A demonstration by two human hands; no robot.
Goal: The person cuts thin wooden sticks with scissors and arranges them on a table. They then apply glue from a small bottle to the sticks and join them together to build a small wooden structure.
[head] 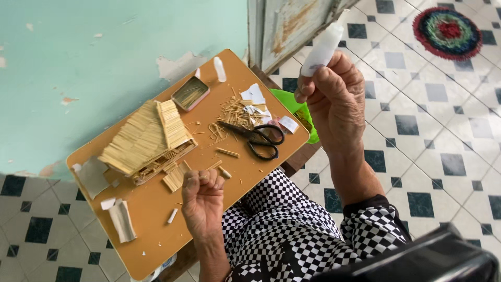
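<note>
- The right hand [334, 94] is closed tight around a white glue tube [322, 49].
- The left hand [202, 201] pinches a tiny stick [189, 178], at 4 o'clock from the stick house [146, 138].

Two hands in view: left hand [202, 201], right hand [334, 96]. One white glue bottle [322, 49]. One stick house [146, 141]. One pair of black scissors [258, 138]. One small tin [190, 93]. One white cap [219, 69]. One green tray [300, 115]. One round rug [447, 32]. Loose sticks and paper scraps: too many to count.
</note>
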